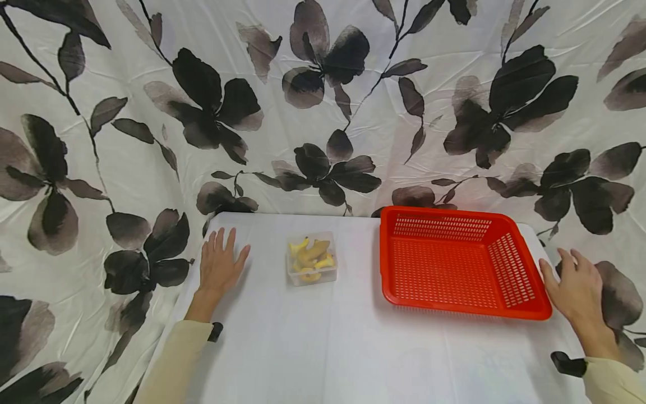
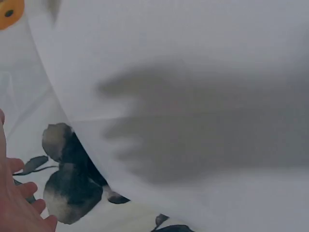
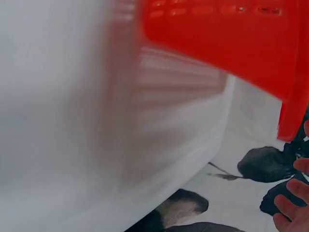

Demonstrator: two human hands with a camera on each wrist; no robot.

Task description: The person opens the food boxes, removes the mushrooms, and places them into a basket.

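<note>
Pale sleeves at lower left and lower right

Left hand spreads empty fingers wide; right hand, empty, fingers loosely parted, hangs beside the red basket at right; at centre, a clear box walls in bananas, presumably keeping them together

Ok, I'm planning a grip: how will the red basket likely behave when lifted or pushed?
The red basket is probably light for its size, being perforated. Its edges look straight and moulded, suggesting stiff plastic. Wide and low, it seems unlikely to tip.
</note>
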